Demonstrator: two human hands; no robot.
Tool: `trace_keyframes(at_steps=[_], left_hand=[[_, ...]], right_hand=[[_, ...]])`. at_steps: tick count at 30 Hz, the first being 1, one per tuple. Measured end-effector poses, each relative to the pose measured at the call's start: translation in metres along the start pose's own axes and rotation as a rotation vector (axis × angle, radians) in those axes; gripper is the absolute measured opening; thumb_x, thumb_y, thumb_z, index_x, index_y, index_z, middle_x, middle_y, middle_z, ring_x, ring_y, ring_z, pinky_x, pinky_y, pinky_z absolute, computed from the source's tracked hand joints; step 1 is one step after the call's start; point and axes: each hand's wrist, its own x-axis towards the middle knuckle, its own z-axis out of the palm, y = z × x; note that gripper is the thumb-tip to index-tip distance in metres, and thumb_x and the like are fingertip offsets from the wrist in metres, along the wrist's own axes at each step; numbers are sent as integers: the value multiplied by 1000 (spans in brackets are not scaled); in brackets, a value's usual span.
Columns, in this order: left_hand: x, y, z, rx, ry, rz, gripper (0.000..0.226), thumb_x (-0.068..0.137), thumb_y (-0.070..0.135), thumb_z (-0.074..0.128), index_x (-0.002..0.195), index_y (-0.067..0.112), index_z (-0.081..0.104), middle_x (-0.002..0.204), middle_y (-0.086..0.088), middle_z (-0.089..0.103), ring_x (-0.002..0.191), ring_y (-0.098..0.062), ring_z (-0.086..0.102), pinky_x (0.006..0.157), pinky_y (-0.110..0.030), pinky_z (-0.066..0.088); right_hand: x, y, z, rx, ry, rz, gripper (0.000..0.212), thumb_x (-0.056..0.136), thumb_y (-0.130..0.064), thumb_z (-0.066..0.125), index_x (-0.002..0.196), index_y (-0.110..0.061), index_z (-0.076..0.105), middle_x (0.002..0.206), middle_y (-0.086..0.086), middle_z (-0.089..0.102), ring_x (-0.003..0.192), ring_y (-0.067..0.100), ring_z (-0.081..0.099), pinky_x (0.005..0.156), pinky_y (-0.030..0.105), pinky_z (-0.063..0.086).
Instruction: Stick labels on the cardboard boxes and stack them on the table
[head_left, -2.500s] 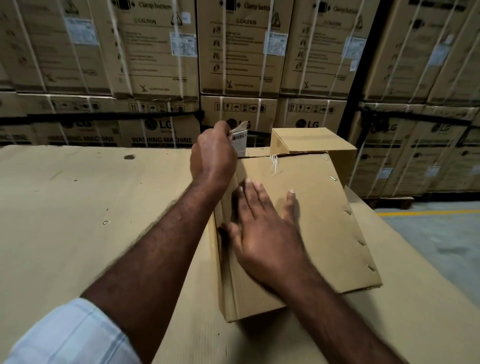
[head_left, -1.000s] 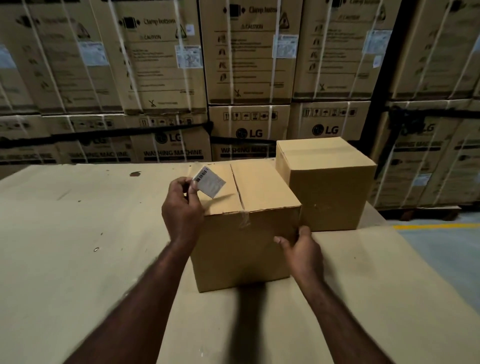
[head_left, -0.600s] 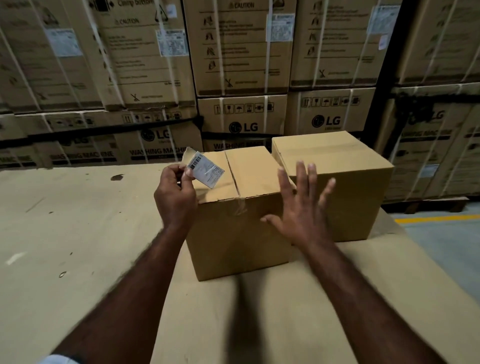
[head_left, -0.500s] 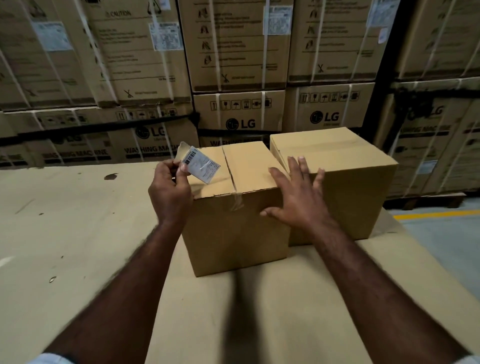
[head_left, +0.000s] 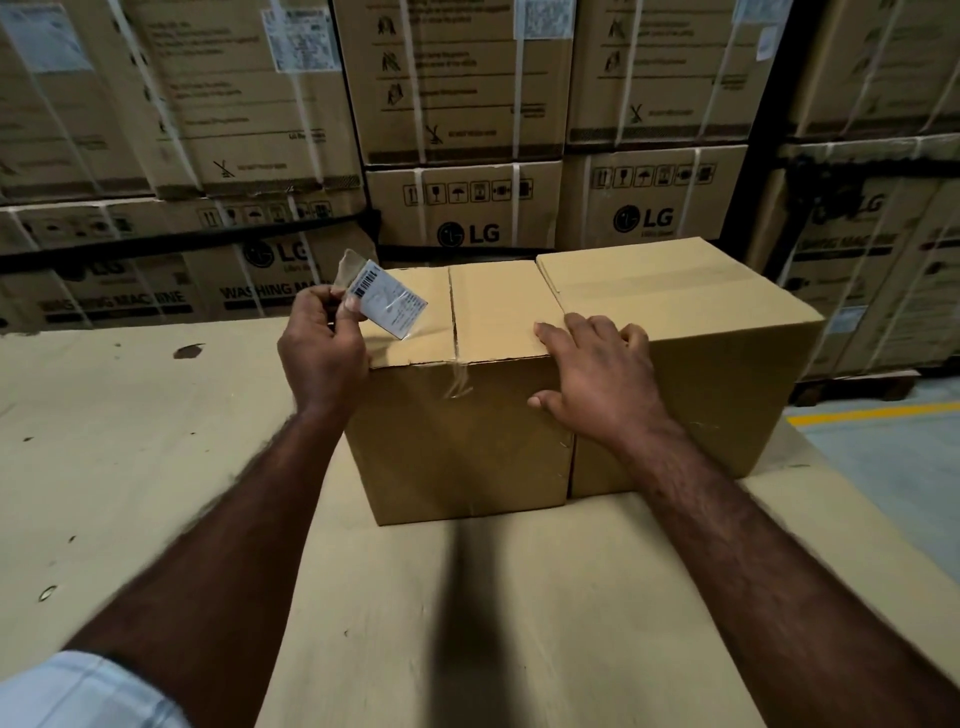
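My left hand (head_left: 322, 358) pinched a label (head_left: 392, 301) just above the left top of the box (head_left: 457, 441), while my right hand (head_left: 597, 379) lay open over its top right edge, a second box (head_left: 727, 353) touching on the right, both on the table (head_left: 130, 441).

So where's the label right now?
In the head view, left of centre: the left hand pinches the label over the top left corner of the near box.

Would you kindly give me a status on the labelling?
Left hand pinches label over near box, not stuck. Right hand rests on that box. Nothing blocking.
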Motion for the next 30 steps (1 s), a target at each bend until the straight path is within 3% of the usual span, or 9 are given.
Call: trace_keyframes(at_steps=[5, 8, 11, 15, 18, 21, 25, 27, 30], left_hand=[[2, 8, 2, 5, -48, -79, 6, 97, 30, 58, 100, 26, 56, 97, 6, 69, 67, -1, 64, 57, -36, 59], [3, 17, -4, -90, -131, -186, 6, 99, 25, 58, 101, 19, 56, 104, -6, 71, 52, -6, 60, 43, -24, 50], [2, 31, -12, -184, -199, -263, 9, 99, 19, 60, 105, 12, 59, 100, -10, 72, 45, -9, 57, 42, -23, 49], [-11, 68, -30, -256, -210, -246, 13, 98, 15, 60, 107, 6, 62, 95, -7, 71, 58, -8, 60, 50, -19, 50], [-19, 88, -52, -261, -259, -220, 8, 97, 19, 62, 98, 12, 64, 93, -9, 71, 64, -16, 60, 57, -28, 52], [-29, 107, -75, -209, -321, -208, 13, 97, 22, 61, 98, 10, 66, 89, -8, 72, 66, -18, 62, 61, -31, 52], [-50, 131, -100, -152, -373, -214, 15, 98, 25, 60, 93, 12, 68, 90, -5, 72, 72, -12, 63, 58, -24, 47], [-58, 145, -112, -163, -395, -235, 14, 98, 24, 61, 90, 13, 67, 89, -6, 72, 72, -12, 63, 55, -20, 47], [-68, 170, -125, -200, -447, -235, 12, 97, 22, 62, 88, 15, 66, 88, -5, 72, 72, -11, 63, 56, -20, 47]], right_hand=[[4, -3, 2, -2, 16, -8, 80, 83, -59, 66, 148, -24, 33, 143, 7, 45, 130, 26, 40, 107, 45, 31], [4, -3, 2, 1, 2, 4, 80, 82, -58, 67, 147, -25, 35, 142, 5, 47, 128, 26, 41, 106, 44, 33], [3, -5, 4, -1, -25, 23, 80, 81, -58, 68, 146, -25, 36, 139, 5, 48, 127, 25, 42, 105, 44, 35], [1, -7, -3, 8, -75, 49, 79, 81, -58, 68, 146, -27, 36, 139, 3, 48, 126, 25, 41, 106, 43, 34], [6, -8, -24, 54, -224, 82, 81, 81, -55, 68, 149, -26, 34, 144, 4, 47, 130, 27, 42, 107, 44, 36], [5, -11, -56, 404, -229, 234, 77, 86, -45, 69, 151, -21, 35, 145, 7, 51, 128, 28, 50, 101, 37, 45], [-17, -41, -100, 940, 1, 232, 40, 97, -40, 57, 127, -16, 63, 123, 4, 66, 115, 23, 60, 92, 34, 50], [-32, -61, -124, 1163, -71, 174, 36, 97, -43, 56, 111, -14, 70, 109, 2, 71, 104, 21, 65, 85, 35, 53], [-54, -82, -153, 1257, -179, 73, 27, 92, -36, 66, 104, -12, 70, 96, 3, 72, 88, 17, 71, 69, 30, 59]])
